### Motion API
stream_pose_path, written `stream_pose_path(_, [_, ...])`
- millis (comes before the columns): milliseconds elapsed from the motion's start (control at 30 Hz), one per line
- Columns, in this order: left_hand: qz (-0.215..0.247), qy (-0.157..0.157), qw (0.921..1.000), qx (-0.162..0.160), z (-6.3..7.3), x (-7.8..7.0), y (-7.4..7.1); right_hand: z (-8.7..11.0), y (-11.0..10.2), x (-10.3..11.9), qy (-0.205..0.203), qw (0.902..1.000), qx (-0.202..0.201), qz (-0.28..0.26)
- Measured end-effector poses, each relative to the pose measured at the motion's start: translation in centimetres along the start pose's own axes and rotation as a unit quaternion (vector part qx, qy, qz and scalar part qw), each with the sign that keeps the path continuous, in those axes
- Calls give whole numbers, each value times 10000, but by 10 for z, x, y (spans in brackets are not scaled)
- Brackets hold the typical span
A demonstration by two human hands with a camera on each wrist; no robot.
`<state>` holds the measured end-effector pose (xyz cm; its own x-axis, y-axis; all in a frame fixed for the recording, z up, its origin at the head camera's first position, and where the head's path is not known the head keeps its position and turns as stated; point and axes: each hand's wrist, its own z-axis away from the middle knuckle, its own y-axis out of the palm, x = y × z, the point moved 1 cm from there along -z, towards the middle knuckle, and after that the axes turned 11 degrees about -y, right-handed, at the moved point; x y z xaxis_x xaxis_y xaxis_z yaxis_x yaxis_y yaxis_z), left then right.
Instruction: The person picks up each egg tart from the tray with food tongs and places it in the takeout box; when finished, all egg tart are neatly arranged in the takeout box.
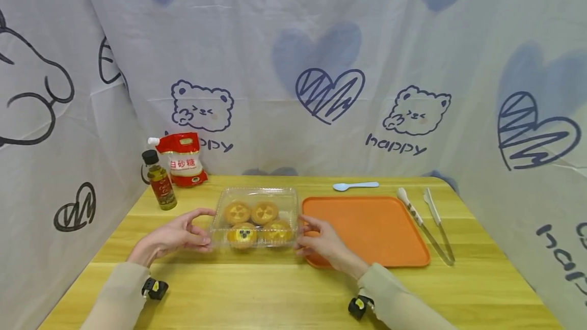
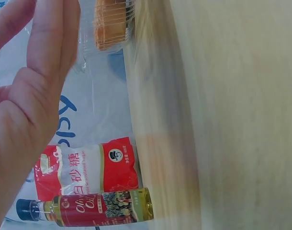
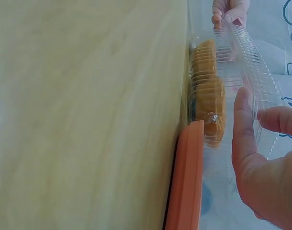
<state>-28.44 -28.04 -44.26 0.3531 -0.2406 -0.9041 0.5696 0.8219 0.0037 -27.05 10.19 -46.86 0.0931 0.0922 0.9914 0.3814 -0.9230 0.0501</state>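
A clear plastic clamshell box [image 1: 286,198] with round golden pastries [image 1: 238,213] inside stands between my two hands, its lid down. My left hand [image 1: 185,230] holds its left end, with fingers and thumb at the edge. On the opposite end, my right hand [image 1: 327,243] grips the side; the right wrist view shows a finger and the thumb [image 3: 244,124] on either side of the clear rim. One front pastry has dark spots on top. Only a corner of the box [image 2: 110,24] shows in the left wrist view, beside the left fingers.
An orange tray [image 1: 362,233] lies right beside the box. Tongs [image 1: 431,228] rest to its right, and a light blue spoon [image 1: 355,186] lies behind it. An olive oil bottle [image 1: 162,185] and a red-and-white sugar bag [image 1: 185,159] stand at the back left. Printed cloth [image 1: 293,157] surrounds the table.
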Motion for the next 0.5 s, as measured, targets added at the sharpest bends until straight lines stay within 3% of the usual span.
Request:
stream_pose_path(300, [21, 0, 9998, 195, -1, -1, 1, -1, 2, 2, 46, 9999, -76, 112])
stream_pose_path(500, [-223, 44, 9997, 34, 0, -3, 3, -1, 4, 3, 76, 9997, -95, 196])
